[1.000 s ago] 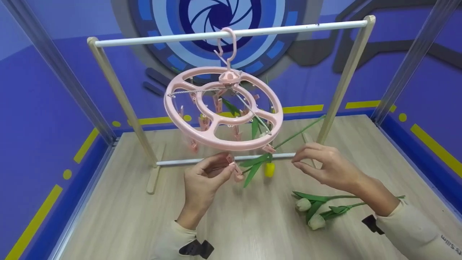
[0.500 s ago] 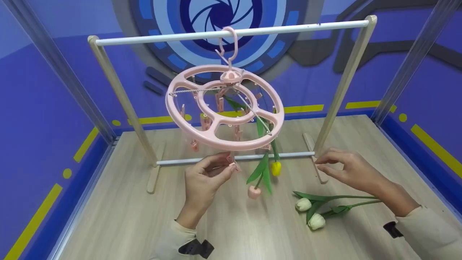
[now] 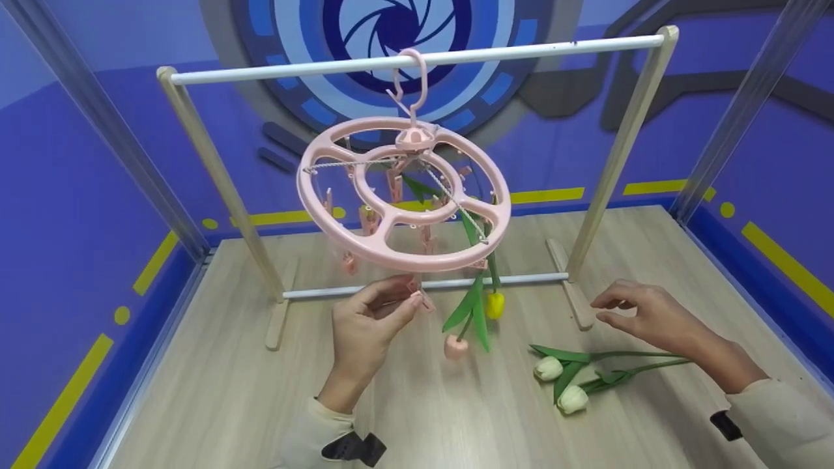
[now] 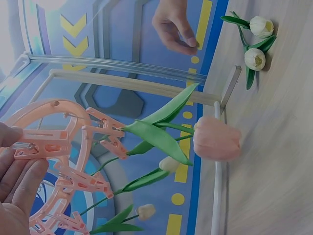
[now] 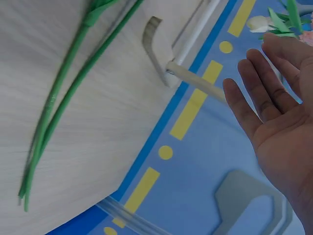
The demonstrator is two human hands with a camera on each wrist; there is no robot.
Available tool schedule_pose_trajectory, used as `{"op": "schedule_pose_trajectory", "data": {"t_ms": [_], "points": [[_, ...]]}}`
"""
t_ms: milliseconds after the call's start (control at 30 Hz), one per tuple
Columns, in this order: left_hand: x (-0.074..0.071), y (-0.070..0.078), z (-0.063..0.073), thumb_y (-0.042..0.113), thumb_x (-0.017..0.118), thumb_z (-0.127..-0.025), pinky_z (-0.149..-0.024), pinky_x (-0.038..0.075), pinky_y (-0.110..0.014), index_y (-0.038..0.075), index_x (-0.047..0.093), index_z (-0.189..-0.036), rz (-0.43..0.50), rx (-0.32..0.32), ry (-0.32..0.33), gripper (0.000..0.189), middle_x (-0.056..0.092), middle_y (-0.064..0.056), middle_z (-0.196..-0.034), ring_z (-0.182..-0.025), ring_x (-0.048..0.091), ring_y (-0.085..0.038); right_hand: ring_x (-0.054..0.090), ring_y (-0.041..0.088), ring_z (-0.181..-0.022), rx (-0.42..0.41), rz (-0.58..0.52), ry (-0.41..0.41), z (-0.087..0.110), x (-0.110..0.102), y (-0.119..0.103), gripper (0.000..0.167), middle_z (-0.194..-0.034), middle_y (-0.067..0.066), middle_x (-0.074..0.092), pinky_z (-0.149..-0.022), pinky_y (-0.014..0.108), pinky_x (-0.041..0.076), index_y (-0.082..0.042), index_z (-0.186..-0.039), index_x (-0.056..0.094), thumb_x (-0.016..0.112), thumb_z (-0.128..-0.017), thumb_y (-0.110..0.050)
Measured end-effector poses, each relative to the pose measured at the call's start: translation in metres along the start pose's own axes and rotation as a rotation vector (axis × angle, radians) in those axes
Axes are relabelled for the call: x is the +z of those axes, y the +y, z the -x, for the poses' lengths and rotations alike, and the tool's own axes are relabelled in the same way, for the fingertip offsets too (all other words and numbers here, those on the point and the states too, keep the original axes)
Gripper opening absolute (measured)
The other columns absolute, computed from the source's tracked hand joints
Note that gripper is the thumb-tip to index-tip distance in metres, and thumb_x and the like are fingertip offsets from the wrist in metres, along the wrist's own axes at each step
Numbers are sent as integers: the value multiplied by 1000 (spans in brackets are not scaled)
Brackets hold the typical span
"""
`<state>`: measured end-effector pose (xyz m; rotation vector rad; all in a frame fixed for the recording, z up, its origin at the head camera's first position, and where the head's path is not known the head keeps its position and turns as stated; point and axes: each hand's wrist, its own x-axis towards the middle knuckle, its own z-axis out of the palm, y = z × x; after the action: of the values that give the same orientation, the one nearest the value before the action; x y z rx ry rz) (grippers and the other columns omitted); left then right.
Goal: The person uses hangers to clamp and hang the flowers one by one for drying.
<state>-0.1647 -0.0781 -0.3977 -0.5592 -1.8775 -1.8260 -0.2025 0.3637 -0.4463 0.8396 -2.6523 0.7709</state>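
Note:
In the head view my left hand (image 3: pixel 371 326) pinches a pink clothespin (image 3: pixel 425 301) below the near rim of a round pink clip hanger (image 3: pixel 417 262). That clothespin (image 4: pixel 46 142) has nothing in its jaws in the left wrist view. A pink tulip (image 3: pixel 456 346) hangs bloom down beside it, its stem end in another clothespin (image 4: pixel 115 137). Just behind hangs a yellow tulip (image 3: pixel 495 305). Out to the right, above the table, my right hand (image 3: pixel 645 316) is apart from everything, fingers loosely bent and holding nothing. Two white tulips (image 3: pixel 573 398) lie below it.
The hanger hooks over the white top bar (image 3: pixel 508 57) of a wooden-legged rack (image 3: pixel 616 156). More clothespins (image 3: pixel 369 221) dangle beneath its rings. Blue patterned walls (image 3: pixel 730 150) enclose the wooden table (image 3: pixel 215 391) at the back and sides.
My right hand has moved right and slightly down, away from the hanger. The green stem that slanted up to the right no longer shows there; the pink tulip now hangs down. My left hand stays put.

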Motion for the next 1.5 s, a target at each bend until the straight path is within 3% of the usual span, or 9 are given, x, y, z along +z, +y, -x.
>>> {"op": "schedule_pose_trajectory", "data": {"t_ms": [433, 800, 1200, 1500], "points": [[-1, 0, 2, -2, 86, -87, -85, 64, -37, -5, 77, -114, 1, -28, 9, 29, 79, -10, -106, -98, 77, -25, 70, 18, -91, 127, -14, -162, 25, 9, 30, 16, -101, 0, 72, -78, 45, 62, -10, -107, 78, 84, -92, -10], [-1, 1, 1, -1, 86, -87, -85, 64, -40, -4, 78, -114, -14, -26, 14, 28, 79, -9, -105, -97, 78, -24, 67, 9, -87, 136, -65, -181, 42, 16, 48, 14, -96, -2, 71, -71, 32, 59, -12, -100, 77, 84, -91, -5], [-1, 0, 2, -1, 86, -87, -86, 64, -42, -4, 78, -114, -15, -15, 19, 29, 79, -9, -106, -97, 78, -25, 65, 8, -87, 227, -47, -262, 52, 18, 56, 16, -97, -7, 68, -74, 30, 58, -14, -99, 78, 85, -87, -5], [-1, -1, 1, -2, 87, -86, -84, 64, -39, -5, 78, -113, 4, -12, 23, 29, 79, -10, -105, -95, 78, -25, 61, 4, -83, 231, -21, -265, 54, 20, 61, 16, -94, -8, 67, -70, 28, 55, -15, -94, 77, 83, -87, -2]]}}
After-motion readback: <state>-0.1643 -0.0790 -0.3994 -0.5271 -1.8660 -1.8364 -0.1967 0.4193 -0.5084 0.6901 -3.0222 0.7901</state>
